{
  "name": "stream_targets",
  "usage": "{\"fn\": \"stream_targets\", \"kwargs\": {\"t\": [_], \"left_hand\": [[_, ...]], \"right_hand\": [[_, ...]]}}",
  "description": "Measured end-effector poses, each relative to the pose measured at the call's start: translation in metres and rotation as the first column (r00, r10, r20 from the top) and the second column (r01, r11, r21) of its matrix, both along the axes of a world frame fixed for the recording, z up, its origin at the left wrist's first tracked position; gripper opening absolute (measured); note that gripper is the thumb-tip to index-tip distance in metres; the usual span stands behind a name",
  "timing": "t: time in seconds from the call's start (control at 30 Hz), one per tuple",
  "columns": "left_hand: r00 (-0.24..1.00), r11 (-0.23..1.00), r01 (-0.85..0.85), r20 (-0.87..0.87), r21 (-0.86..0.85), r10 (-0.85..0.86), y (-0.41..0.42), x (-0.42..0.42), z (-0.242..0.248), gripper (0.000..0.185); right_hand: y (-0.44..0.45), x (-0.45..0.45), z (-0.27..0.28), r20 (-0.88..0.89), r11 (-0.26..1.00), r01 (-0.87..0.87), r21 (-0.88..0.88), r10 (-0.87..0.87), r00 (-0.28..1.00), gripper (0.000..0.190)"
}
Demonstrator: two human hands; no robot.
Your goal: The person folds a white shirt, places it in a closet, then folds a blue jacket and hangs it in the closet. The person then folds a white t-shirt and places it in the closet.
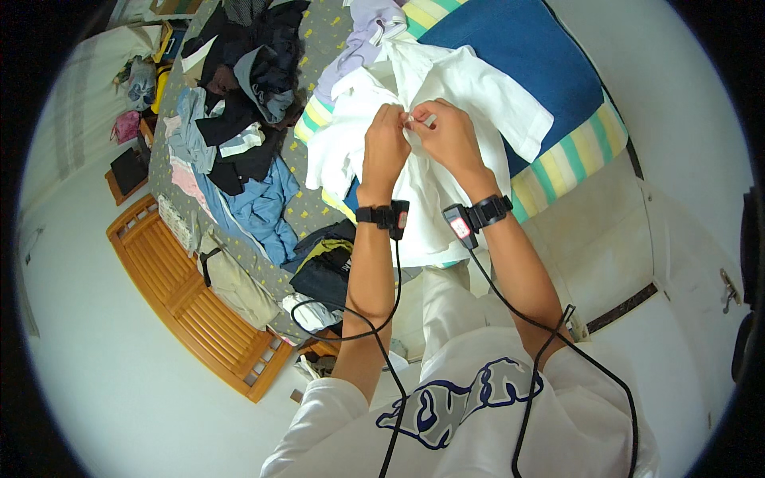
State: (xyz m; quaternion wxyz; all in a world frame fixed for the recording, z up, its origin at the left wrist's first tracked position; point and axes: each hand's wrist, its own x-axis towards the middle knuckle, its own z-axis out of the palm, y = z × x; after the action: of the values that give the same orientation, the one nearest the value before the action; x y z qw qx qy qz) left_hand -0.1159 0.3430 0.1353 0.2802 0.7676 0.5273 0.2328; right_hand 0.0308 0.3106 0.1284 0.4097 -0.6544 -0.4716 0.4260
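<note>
A white short-sleeved collared shirt (442, 197) lies spread with its collar away from me, over a blue cloth (514, 54) and a striped mattress or pad. My left hand (385, 140) and my right hand (445, 134) meet at the shirt's upper front, just below the collar. The fingertips of both hands pinch the front edge there; whether a button is between them is too small to tell. A lilac garment (358, 48) lies beyond the shirt's left shoulder. Each wrist wears a black strap with a small cabled device.
To the left, a grey patterned bedsheet (323, 30) bears piles of dark clothes (269, 77), a blue garment (263, 209) and folded dark clothing (323, 275). A wooden headboard (191, 293) stands at lower left. Black cables hang from both wrists across my forearms. At right is a white door (687, 251).
</note>
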Motion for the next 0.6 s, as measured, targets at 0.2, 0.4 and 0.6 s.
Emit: {"fn": "stream_targets", "kwargs": {"t": [0.2, 0.4, 0.6], "left_hand": [[0.994, 0.997, -0.075, 0.079, 0.012, 0.074, -0.040, 0.001, 0.055, 0.006], [0.997, 0.999, -0.029, 0.065, -0.022, 0.030, -0.087, 0.001, 0.121, 0.003], [0.986, 0.993, -0.070, 0.158, 0.091, 0.055, -0.121, 0.005, 0.158, 0.001]], "right_hand": [[-0.039, 0.004, 0.058, -0.108, 0.991, 0.029, 0.127, -0.015, 0.994, 0.017], [-0.068, 0.033, 0.124, 0.131, 0.951, -0.244, 0.191, 0.222, 0.966, 0.014], [-0.093, 0.041, 0.149, -0.293, 0.958, -0.273, 0.092, 0.288, 0.912, 0.015]]}}
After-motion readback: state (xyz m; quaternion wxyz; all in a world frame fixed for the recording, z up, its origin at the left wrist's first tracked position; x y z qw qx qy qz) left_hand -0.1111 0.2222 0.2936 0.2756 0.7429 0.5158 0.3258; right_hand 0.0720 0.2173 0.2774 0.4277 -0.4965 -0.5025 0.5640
